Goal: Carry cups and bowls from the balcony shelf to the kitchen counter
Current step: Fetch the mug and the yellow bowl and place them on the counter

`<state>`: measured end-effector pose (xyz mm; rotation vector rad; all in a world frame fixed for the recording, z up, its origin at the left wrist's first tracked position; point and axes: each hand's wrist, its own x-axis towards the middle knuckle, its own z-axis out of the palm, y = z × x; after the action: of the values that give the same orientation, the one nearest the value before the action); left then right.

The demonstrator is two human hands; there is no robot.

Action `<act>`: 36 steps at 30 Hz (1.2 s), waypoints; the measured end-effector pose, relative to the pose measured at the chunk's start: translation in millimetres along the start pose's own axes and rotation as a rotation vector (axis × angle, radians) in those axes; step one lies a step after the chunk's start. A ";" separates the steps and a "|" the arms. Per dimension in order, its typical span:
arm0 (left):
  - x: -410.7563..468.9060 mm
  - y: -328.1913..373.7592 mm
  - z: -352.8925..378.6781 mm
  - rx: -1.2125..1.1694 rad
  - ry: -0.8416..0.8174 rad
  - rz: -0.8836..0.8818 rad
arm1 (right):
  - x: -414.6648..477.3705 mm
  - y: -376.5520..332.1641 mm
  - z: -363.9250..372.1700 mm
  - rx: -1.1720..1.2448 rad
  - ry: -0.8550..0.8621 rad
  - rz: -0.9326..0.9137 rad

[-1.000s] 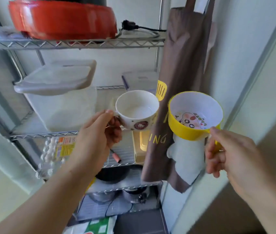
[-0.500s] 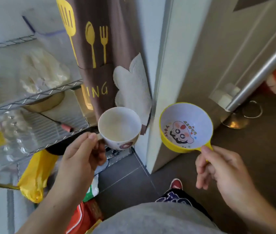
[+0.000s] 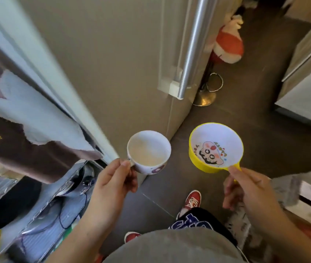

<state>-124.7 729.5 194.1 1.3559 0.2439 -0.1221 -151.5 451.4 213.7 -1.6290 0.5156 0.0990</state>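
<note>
My left hand (image 3: 112, 182) grips the handle of a white cup (image 3: 149, 151) with small printed figures on its side; the cup is upright and looks empty. To its right, my right hand (image 3: 245, 192) holds the short handle of a yellow bowl (image 3: 216, 147) with a white inside and a cartoon face printed in it, tilted a little towards me. Both are held at waist height over the dark tiled floor (image 3: 255, 120). The wire shelf (image 3: 59, 196) is at the lower left, partly behind my left arm.
A beige sliding door (image 3: 122, 63) with a long steel handle (image 3: 192, 46) stands straight ahead. A brown apron (image 3: 27, 149) hangs at the left. A stool base (image 3: 205, 99) and a plush toy (image 3: 228, 44) lie beyond the door, pale cabinets (image 3: 306, 82) at the right. My red shoes (image 3: 192, 199) are below.
My view has swung right and down, away from the shelf towards the door and floor. Both hands kept their hold and carried the cup and bowl along.
</note>
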 end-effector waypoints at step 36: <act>304.5 -46.4 411.6 0.384 -0.335 -0.154 | 302.9 -8.4 -317.4 0.147 0.468 0.085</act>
<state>201.9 334.4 155.2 1.6689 0.0410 -0.5429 47.4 64.6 155.4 -1.4850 0.9280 -0.2583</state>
